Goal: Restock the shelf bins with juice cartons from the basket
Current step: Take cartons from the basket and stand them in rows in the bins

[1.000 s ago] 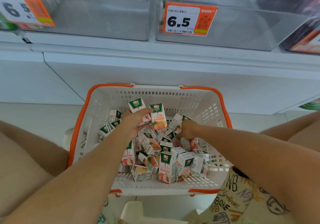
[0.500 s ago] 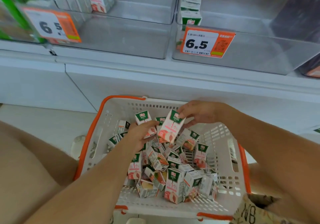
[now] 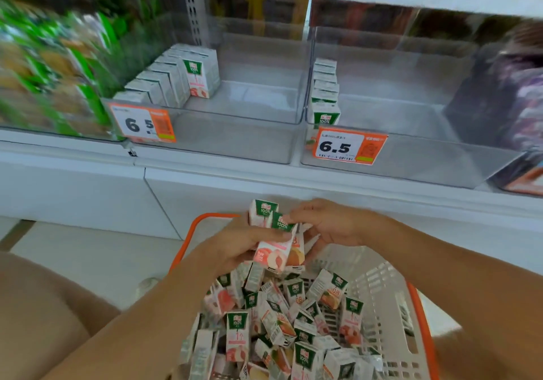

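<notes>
Lighting: bright, even, diffuse, source not visible, with shadows soft and faint; pale surfaces at centre look slightly washed out, and a milky sheen lies on the clear bin walls [image 3: 258, 91] at upper centre. Sharpness: heavy motion smear in the upper left and at the far right edge, while price tags [image 3: 349, 146] and cartons in the lower centre stay fairly legible. Distortion: wide-angle bowing of shelf lines toward the frame edges.

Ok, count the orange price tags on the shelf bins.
2: one orange-and-white price tag on the left clear plastic bin, another orange-and-white tag on the right clear bin. Blurred edges may hide more.
</notes>
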